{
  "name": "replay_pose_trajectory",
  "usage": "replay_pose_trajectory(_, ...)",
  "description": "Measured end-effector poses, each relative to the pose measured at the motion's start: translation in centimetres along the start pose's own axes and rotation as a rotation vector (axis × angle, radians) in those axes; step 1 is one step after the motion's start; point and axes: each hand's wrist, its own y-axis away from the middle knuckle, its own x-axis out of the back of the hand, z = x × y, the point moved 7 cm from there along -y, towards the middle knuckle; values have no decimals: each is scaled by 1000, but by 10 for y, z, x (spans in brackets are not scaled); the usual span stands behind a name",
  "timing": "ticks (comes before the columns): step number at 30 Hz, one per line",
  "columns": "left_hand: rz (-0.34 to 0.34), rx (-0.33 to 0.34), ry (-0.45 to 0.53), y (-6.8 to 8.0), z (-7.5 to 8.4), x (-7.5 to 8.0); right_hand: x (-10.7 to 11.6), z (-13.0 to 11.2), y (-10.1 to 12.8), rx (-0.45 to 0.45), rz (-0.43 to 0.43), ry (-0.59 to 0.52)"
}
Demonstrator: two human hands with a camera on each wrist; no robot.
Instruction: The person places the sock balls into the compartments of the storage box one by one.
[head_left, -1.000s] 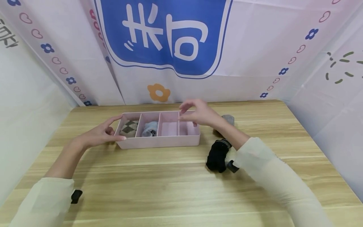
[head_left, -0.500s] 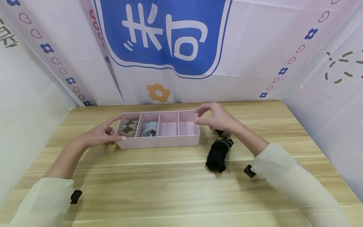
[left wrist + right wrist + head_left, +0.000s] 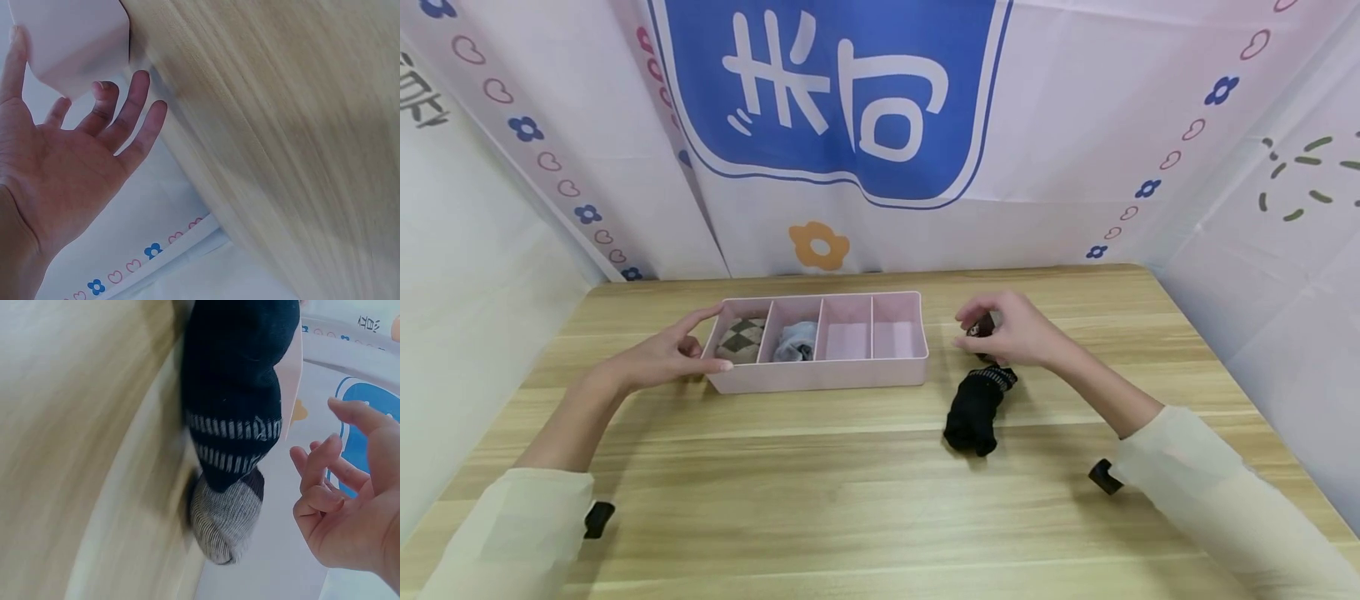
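On a wooden table point(image 3: 820, 500), a rolled black sock point(image 3: 976, 408) with a striped cuff lay nearest the camera, just in front of the person's right hand point(image 3: 1011, 333). That hand hovered above a grey-and-brown sock bundle point(image 3: 226, 515), its fingers loosely curled and apart, gripping nothing in the wrist view; whether the fingertips touched the bundle could not be told. To the left, the left hand point(image 3: 662, 354) rested with straight, spread fingers against the left end of a pink divided tray point(image 3: 820, 377). The tray's two left compartments held a checked sock point(image 3: 741, 337) and a pale blue sock point(image 3: 796, 342). Behind the table hung a white backdrop with a blue sign point(image 3: 835, 92).
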Motion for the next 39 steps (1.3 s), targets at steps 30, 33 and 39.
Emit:
replay_pose_trajectory(30, -2, 4, 9, 3, 6, -1, -19, 24, 62, -31, -88, 251)
replay_pose_trajectory(33, -3, 6, 11, 2, 5, -1, -25, 24, 64, -29, -81, 256)
replay_pose_trajectory(39, -6, 10, 13, 1, 4, -1, -29, 22, 65, -16, -64, 250)
